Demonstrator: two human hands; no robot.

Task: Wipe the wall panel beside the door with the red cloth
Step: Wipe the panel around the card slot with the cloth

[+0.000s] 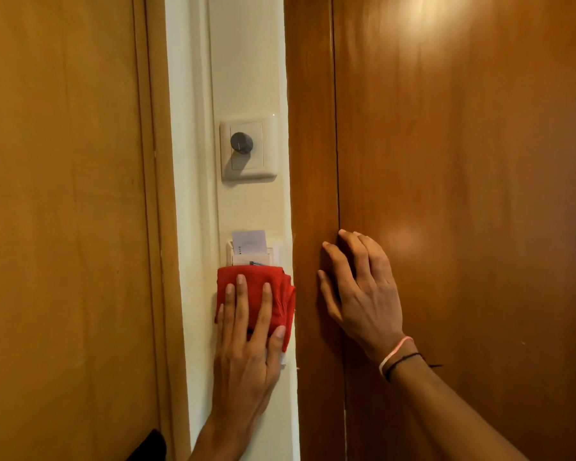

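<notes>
A narrow cream wall panel [250,71] runs top to bottom between two brown wooden surfaces. My left hand [246,354] presses a folded red cloth [281,294] flat against the panel, fingers spread over it, just below a white key-card holder [251,251] with a card standing in its slot. The cloth covers the holder's lower part. My right hand [359,287] rests open and flat on the wooden door [463,194] to the right, fingers apart, holding nothing. Thin bands circle its wrist.
A white switch plate with a dark round knob [241,143] sits on the panel above the card holder. Another brown wooden surface [64,194] stands left of the panel. A dark object [148,447] shows at the bottom left edge.
</notes>
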